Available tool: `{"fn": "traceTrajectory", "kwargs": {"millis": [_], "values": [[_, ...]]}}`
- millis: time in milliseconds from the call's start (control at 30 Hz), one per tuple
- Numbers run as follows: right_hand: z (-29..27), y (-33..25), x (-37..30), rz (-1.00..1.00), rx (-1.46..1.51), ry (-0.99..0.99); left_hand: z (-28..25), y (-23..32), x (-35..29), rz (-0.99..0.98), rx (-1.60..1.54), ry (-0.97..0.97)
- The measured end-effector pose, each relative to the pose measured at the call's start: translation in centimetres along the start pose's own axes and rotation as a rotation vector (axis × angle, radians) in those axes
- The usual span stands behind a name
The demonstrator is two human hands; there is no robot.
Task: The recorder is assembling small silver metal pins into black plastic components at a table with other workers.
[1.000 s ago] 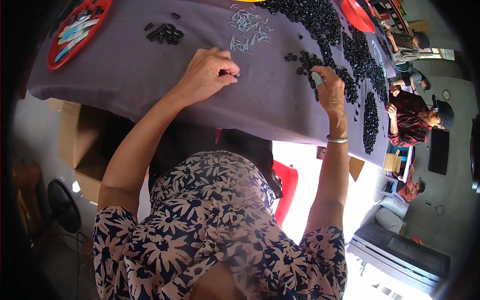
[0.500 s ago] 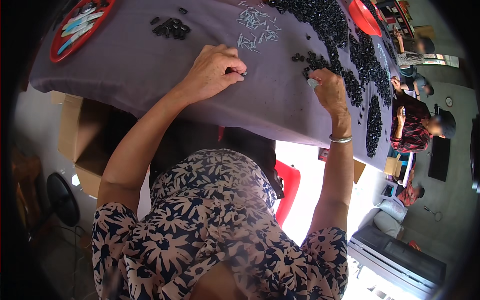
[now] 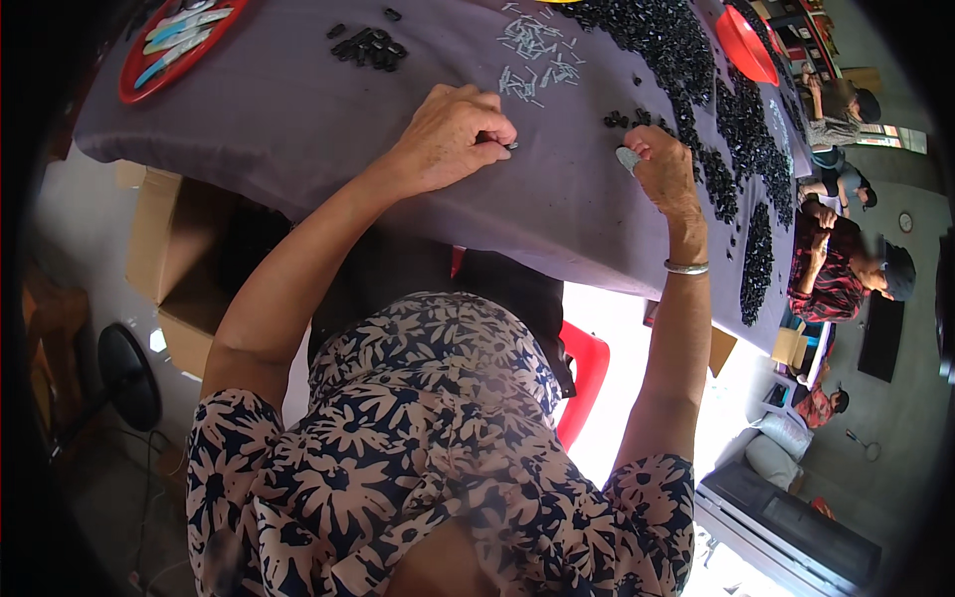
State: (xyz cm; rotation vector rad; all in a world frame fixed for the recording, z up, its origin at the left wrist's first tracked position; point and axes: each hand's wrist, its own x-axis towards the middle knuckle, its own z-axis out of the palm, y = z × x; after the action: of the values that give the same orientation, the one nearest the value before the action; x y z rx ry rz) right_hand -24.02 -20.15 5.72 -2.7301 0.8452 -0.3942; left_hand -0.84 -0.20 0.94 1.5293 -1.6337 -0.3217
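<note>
My left hand [image 3: 448, 141] is over the purple tablecloth [image 3: 567, 204], thumb and fingers pinched on a small dark piece [image 3: 511, 146] whose end shows at the fingertips. To its right, my right hand [image 3: 665, 174] is closed with fingers curled, beside the edge of a large spread of small black parts [image 3: 731, 129]. A pale grey cover [image 3: 628, 159] wraps its thumb; whatever the fingers hold is hidden. Beyond my hands lies a scatter of small pale, clear-looking pieces [image 3: 532, 40]. A small heap of black parts [image 3: 370, 48] sits farther left.
A red tray [image 3: 127, 92] with several white and blue-handled tools stands far left. A red bowl [image 3: 746, 48] is far right. An open cardboard box [image 3: 149, 234] stands below the table's left side. Other people, one in a red checked shirt [image 3: 828, 274], sit along the right.
The whole view has shifted slightly, moving the scene to the right. My left hand keeps its pinch. My right hand stays closed by the black parts, its wrist slightly turned.
</note>
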Motion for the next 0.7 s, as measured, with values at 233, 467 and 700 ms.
{"fn": "traceTrajectory", "kwargs": {"millis": [233,467,700], "values": [[0.5,-3.6,-0.1,-0.187,-0.150,0.084,-0.2,0.1,-0.1,-0.002,0.004,-0.011],[3.8,-7.0,-0.6,-0.019,0.845,-0.065,0.3,-0.2,-0.1,0.001,0.020,0.024],[3.7,-9.3,0.0,-0.162,0.745,-0.010,0.8,-0.4,-0.2,0.014,-0.012,0.041]]}}
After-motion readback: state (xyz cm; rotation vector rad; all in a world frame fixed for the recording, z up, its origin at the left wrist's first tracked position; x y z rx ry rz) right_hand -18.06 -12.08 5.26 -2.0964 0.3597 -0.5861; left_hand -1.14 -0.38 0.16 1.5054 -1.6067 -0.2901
